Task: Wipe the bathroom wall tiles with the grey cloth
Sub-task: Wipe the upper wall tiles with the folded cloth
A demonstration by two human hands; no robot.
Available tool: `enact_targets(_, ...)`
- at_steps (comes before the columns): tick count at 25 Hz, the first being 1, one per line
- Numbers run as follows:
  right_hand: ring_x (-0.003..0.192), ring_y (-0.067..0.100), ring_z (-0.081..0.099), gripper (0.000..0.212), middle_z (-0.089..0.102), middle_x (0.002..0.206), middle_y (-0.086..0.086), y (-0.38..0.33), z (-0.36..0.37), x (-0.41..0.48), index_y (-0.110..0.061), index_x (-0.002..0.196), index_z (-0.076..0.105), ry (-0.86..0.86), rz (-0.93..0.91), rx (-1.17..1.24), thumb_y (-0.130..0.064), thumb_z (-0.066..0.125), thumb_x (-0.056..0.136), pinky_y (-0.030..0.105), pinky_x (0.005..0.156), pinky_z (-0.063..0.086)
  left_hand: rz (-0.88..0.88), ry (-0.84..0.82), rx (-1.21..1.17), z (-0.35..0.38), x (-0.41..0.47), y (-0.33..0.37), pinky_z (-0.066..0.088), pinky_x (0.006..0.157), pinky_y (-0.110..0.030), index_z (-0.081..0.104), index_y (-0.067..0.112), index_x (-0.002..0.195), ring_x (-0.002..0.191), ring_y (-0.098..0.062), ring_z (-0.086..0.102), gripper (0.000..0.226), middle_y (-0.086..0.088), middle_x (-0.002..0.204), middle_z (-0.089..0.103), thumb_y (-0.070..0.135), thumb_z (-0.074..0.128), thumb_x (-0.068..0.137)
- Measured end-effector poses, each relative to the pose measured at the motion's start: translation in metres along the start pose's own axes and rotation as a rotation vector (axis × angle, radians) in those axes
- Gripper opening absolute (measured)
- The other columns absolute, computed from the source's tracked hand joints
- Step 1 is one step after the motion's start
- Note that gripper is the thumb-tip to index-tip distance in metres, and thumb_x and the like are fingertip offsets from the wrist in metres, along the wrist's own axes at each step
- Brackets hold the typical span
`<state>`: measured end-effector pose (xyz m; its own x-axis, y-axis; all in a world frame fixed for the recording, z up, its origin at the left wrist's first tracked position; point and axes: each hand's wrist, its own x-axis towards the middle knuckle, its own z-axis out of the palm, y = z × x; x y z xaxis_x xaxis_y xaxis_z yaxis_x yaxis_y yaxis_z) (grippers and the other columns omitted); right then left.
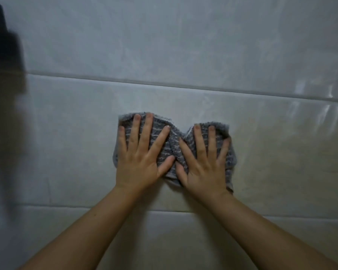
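Observation:
A grey striped cloth [173,142] is spread against the pale wall tiles [164,45], just below a horizontal grout line. My left hand [142,152] lies flat on the cloth's left half with fingers straight and spread. My right hand [205,162] presses flat on its right half, fingers also spread. The two thumbs nearly meet at the middle, where the cloth bunches into a fold. Much of the cloth is hidden under my palms.
A dark blurred object [4,45] hangs at the upper left, with a dark shadow running down the left edge. Horizontal grout lines [86,78] cross the wall above and below my hands. Glossy reflections [310,98] streak the tiles at the right.

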<state>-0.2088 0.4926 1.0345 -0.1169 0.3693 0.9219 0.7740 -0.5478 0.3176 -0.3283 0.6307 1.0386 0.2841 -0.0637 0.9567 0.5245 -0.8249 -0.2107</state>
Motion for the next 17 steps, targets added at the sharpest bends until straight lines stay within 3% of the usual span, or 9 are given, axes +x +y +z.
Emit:
enact_targets(4,0.144,0.044,0.021,0.060,0.027,0.156,0.017,0.052,-0.017,0.060,-0.029,0.146,0.042,0.095,0.111,-0.007,-0.056,0.041,0.092,0.067,0.113,0.010,-0.109,0.056,-0.009,-0.005,0.065,0.013,0.010,0.119,-0.061,0.031,0.025,0.155,0.149,-0.040,0.017,0.066,-0.020,0.161,0.022,0.061,0.036,0.099)
enact_targets(7,0.145,0.044,0.016,0.063,0.024,0.157,0.018,0.073,-0.021,0.043,-0.028,0.149,0.036,0.103,0.235,-0.020,-0.055,0.044,0.093,0.067,0.114,0.008,-0.134,0.076,-0.022,-0.001,0.075,0.048,0.011,0.119,-0.062,0.031,0.024,0.155,0.149,-0.041,0.018,0.067,-0.019,0.161,0.020,0.061,0.035,0.100)
enact_targets(13,0.147,0.040,0.007,0.060,0.019,0.157,0.014,0.071,-0.011,-0.030,-0.027,0.146,0.033,-0.017,0.063,-0.019,-0.047,0.046,0.092,0.067,0.115,0.003,0.074,-0.002,-0.006,0.009,0.027,0.074,0.007,0.120,-0.060,0.026,0.026,0.155,0.150,-0.037,0.014,0.068,-0.017,0.162,0.019,0.060,0.039,0.097)
enact_targets(17,0.146,0.042,0.013,0.061,0.021,0.159,0.016,0.119,-0.028,0.022,-0.029,0.150,0.033,0.041,0.178,-0.041,-0.054,0.041,0.095,0.065,0.116,0.003,-0.066,0.034,-0.029,0.003,0.087,0.089,0.007,0.120,-0.059,0.027,0.027,0.156,0.150,-0.037,0.014,0.068,-0.017,0.162,0.020,0.063,0.033,0.099)
